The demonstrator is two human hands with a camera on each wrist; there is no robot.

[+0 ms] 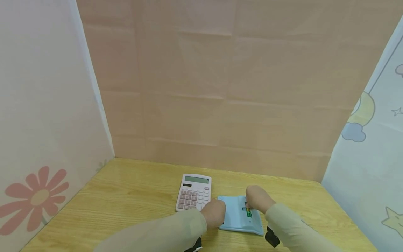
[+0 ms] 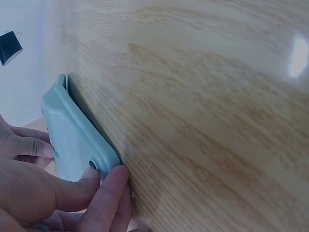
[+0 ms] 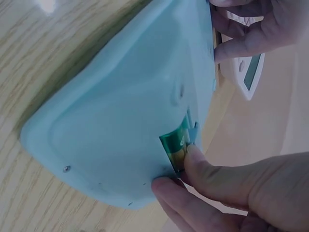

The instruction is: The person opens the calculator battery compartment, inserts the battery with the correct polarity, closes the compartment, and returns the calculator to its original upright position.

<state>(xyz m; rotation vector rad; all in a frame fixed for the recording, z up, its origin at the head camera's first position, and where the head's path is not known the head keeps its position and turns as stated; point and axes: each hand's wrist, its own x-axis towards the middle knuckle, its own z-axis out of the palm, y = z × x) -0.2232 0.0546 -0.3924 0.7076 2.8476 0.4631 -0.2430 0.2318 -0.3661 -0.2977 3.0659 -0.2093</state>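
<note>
A light blue calculator [image 1: 234, 213] lies face down on the table, its back showing. Set in its back is a small battery compartment with a green and gold battery [image 3: 175, 147] in it. My left hand [image 1: 214, 212] grips the calculator's left edge, thumb [image 2: 89, 182] on the back near a rubber foot and fingers against the side. At the compartment, my right hand [image 1: 259, 198] has its thumb [image 3: 198, 162] and index finger closed about the battery's gold end. The fingertips partly hide that end.
A pink-and-white calculator [image 1: 194, 192] lies face up just beyond my left hand. The wooden table [image 1: 135, 189] meets a tan backdrop [image 1: 201, 105] behind and printed white panels [image 1: 371, 168] at the sides.
</note>
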